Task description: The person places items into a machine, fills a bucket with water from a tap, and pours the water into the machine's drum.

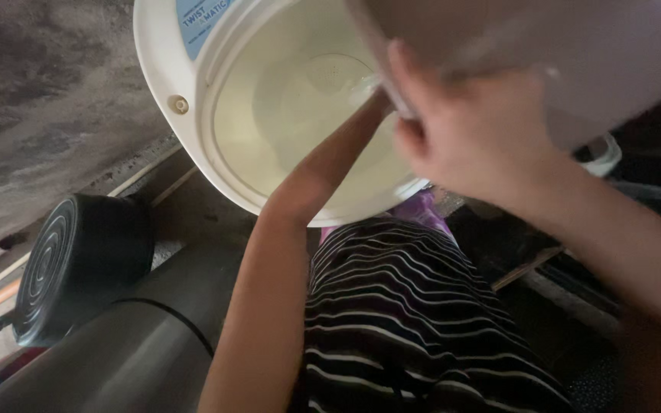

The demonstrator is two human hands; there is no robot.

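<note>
— What was in the white bucket [193, 115]?
— Seemingly nothing; its mouth faced the camera, above the striped lap [415, 321].
— The hands?
— Right hand [468, 138] gripped its rim; left hand [372, 103] reached inside, grip unclear.

Bucket [193, 115] mouth is mostly open: the left and lower-left of the inside are free, and a hand could go in there. The left arm [300, 199] crosses in over the lower rim and takes up the middle-right of the opening; the hand itself is hidden. The right hand [460, 130] sits at the right rim, fingers curled on it, so that side is blocked. A pale container [575, 53] hangs over the top-right, closing access from above there. Below the bucket, the striped clothing [407, 321] fills the centre. To the lower left, a black ribbed disc [70, 268] and a grey pipe [124, 352] crowd the floor. The bare wall [40, 99] at upper left leaves clear room beside the bucket.
</note>
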